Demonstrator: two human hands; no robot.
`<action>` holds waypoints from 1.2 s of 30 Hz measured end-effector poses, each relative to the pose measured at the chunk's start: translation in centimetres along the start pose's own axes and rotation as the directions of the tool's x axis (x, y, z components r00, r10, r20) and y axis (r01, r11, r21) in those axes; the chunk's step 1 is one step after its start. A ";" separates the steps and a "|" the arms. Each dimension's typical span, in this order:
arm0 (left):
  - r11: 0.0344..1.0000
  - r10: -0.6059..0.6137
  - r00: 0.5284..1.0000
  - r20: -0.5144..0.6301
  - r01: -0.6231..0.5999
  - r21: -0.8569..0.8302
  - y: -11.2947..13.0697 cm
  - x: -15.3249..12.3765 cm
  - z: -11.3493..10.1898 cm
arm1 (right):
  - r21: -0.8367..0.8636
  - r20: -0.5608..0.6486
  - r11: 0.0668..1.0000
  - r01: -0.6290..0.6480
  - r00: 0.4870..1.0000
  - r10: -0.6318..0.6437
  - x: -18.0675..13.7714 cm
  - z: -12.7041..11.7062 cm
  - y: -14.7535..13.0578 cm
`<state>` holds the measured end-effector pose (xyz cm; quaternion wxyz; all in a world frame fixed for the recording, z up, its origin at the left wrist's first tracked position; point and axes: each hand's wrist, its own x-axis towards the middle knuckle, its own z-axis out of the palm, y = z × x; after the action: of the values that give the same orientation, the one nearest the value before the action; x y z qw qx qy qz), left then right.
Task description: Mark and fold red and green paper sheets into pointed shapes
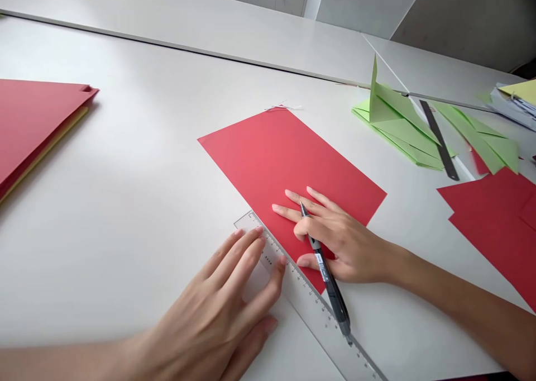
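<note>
A red sheet of paper (285, 157) lies slanted on the white table (125, 191). A clear plastic ruler (310, 308) runs along the sheet's near left edge. My left hand (221, 308) lies flat with fingers stretched out, pressing on the ruler's upper end. My right hand (335, 236) rests on the red sheet, fingers partly extended, with a dark pen (326, 275) held between index finger and thumb; the pen's tip points up over the paper.
A stack of red and yellow sheets (33, 124) lies at the left edge. Folded green papers (402, 124) and a dark ruler (439, 141) sit at the back right. More red paper (498, 219) lies at the right, with a pile of sheets (515, 101) behind.
</note>
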<state>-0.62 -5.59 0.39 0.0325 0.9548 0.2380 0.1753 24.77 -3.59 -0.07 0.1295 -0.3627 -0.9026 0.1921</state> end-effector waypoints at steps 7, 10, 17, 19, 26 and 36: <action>0.999 -0.037 0.999 0.011 0.038 -0.018 -0.1 -0.1 0.1 | 0.004 0.008 1.000 -0.008 1.000 0.008 -0.1 0.0 -0.2; 0.998 -0.054 0.998 0.019 0.054 -0.026 -0.2 -0.1 0.1 | 0.017 -0.001 1.000 -0.007 1.000 0.007 -0.1 -0.1 -0.1; 1.000 -0.006 0.998 0.054 0.006 0.003 -0.8 -0.7 0.5 | 0.064 -0.044 0.998 0.008 0.999 -0.005 0.0 -0.5 0.0; 1.000 0.007 0.999 0.050 -0.007 0.000 -1.0 -0.8 0.7 | 0.092 -0.068 0.996 0.004 0.998 0.002 0.0 -0.6 0.1; 1.000 -0.004 0.999 0.042 0.005 -0.027 -1.4 -0.5 0.8 | 0.117 -0.078 0.993 -0.003 0.997 0.012 0.1 -0.8 0.2; 0.999 -0.033 0.998 0.056 0.033 -0.001 -1.6 0.3 0.9 | 0.133 -0.080 0.991 -0.003 0.997 0.014 -0.4 -0.7 0.4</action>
<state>-0.78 -4.00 -0.60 0.0430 0.9552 0.2527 0.1481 25.61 -3.43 0.38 0.1890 -0.3646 -0.8803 0.2375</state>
